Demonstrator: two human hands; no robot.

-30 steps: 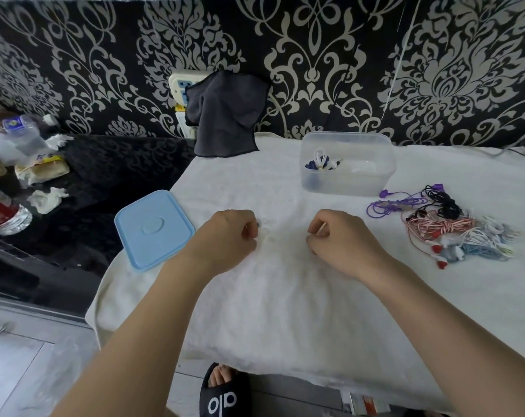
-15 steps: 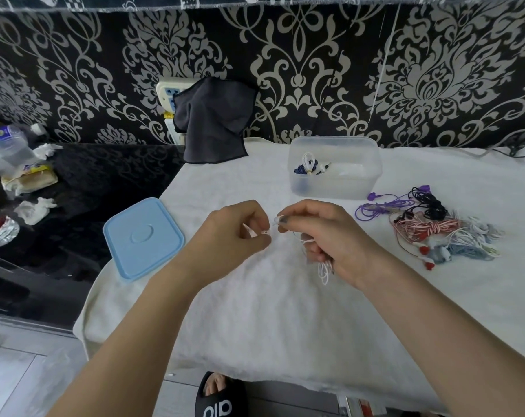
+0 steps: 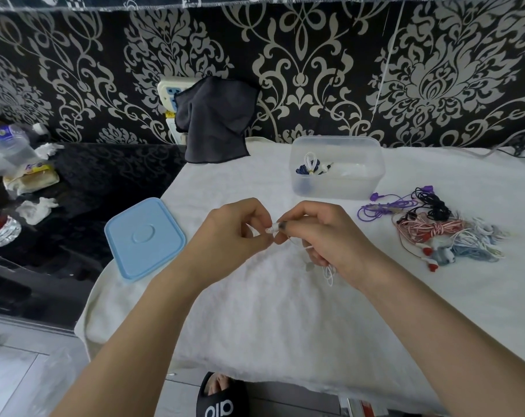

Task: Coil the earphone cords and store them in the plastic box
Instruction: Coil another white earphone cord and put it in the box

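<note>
1. Pinching is observed in the head view, the only view supplied: the left hand [image 3: 234, 236] and the right hand [image 3: 324, 236] meet fingertip to fingertip over the middle of the white towel [image 3: 255, 311].
2. Left hand: thumb and forefinger are curled closed on the white earphone [image 3: 273, 230], whose bud end sits between the two hands; the remaining fingers are folded toward the palm.
3. Right hand: thumb and forefinger are closed on the same earphone from the 3 o'clock side; the dark tip of the bud shows just at these fingertips. The lower fingers are curled around the white cord [image 3: 328, 273], which hangs in loops below the palm at 5 o'clock from the pinch, above the towel.
4. Plastic box [image 3: 336, 185]: clear, lid off, standing at 1 o'clock from the hands, well apart from them. Coiled earphones [image 3: 309, 167] in white and dark blue lie in its left part.
5. Pile of earphones [image 3: 435, 233]: purple, black, red-striped and pale blue cords lying on the towel at 3 o'clock from the hands, just below the box's right end.
6. Blue lid [image 3: 145, 239]: flat on the towel's left edge, at 9 o'clock from the left hand, not touching it.
7. Dark cloth [image 3: 216, 121] hangs against the patterned wall at 11 o'clock.
</note>
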